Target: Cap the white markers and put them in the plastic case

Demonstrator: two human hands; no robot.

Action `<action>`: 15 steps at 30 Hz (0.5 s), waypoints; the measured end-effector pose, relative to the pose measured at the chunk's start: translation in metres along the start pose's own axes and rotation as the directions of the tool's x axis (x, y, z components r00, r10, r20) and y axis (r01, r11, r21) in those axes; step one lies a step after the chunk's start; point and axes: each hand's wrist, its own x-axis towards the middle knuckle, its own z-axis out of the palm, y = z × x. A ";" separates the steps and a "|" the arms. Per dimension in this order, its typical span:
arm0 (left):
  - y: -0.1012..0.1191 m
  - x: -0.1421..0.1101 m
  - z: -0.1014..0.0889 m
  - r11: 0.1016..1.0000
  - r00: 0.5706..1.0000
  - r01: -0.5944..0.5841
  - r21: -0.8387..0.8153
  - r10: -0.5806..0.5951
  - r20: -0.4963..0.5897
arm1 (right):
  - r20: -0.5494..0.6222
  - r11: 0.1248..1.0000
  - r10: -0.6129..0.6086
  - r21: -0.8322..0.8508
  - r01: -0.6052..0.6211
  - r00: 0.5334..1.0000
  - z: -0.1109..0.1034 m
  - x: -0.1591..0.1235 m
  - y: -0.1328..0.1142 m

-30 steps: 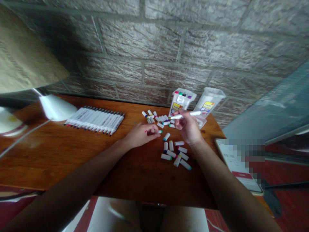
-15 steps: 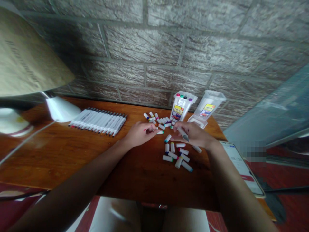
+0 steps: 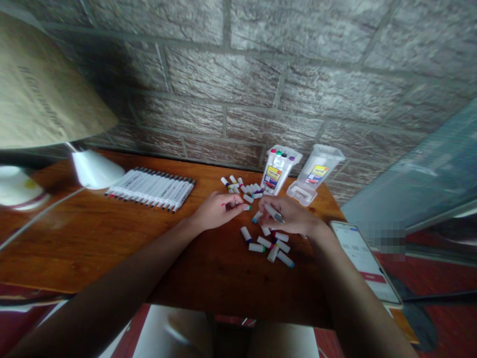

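My left hand (image 3: 218,211) rests over the wooden table with thumb and fingers pinched around a white marker cap (image 3: 247,207) with a teal end; the fingers partly hide it. Just right of it, my right hand (image 3: 288,214) is closed on a white-and-grey marker (image 3: 274,214), its dark tip slanting down to the right. A loose cap with a blue-green end (image 3: 257,216) lies by the right fingertips. Below that hand are several scattered white caps (image 3: 256,247) with coloured ends. More caps (image 3: 248,198) lie bunched behind the two hands.
At the back stand a clear case of markers (image 3: 275,174) and an open clear case (image 3: 320,166) with its lid (image 3: 301,193). A row of markers (image 3: 152,189) lies left. A lamp (image 3: 95,169) stands far left; a phone (image 3: 359,258) lies right.
My right hand has moved left with the marker, closer to my left hand. One cap with a dark blue end has shifted left and tilted. My left hand has hardly moved.
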 end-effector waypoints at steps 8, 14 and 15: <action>0.010 0.000 0.003 0.959 0.996 0.067 -0.274 -0.049 0.071 | -0.339 0.882 -0.093 0.407 0.236 0.936 0.014 0.013 -0.003; 0.008 0.002 0.007 0.810 0.981 0.193 -0.554 -0.179 0.080 | -0.403 0.765 -0.043 0.576 0.290 0.914 0.036 0.025 -0.008; 0.008 0.003 0.007 0.789 0.978 0.202 -0.581 -0.193 0.078 | -0.388 0.749 -0.038 0.599 0.283 0.921 0.038 0.025 -0.008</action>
